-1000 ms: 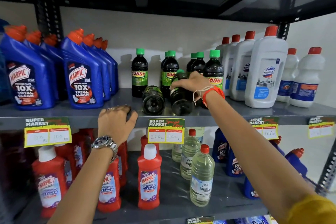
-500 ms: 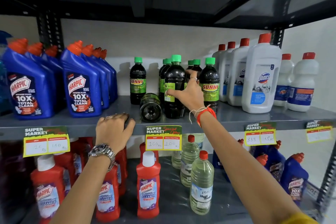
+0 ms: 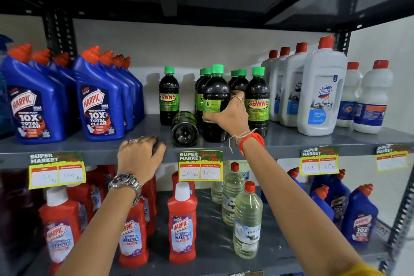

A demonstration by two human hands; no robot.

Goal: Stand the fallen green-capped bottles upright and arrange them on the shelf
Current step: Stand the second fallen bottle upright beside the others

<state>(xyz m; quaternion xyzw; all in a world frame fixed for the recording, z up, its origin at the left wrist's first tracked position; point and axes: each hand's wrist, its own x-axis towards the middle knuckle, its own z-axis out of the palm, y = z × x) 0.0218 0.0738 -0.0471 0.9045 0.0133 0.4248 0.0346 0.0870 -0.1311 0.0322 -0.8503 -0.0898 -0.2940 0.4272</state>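
one fallen bottle (image 3: 185,129) beside right hand (image 3: 230,114)

Glossy dark plastic bottles (image 3: 216,105) stand on a matt grey metal shelf (image 3: 313,141) with paper price tags (image 3: 200,166).

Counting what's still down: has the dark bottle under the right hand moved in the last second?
Yes. The bottle went from lying beside the fallen bottle to standing.
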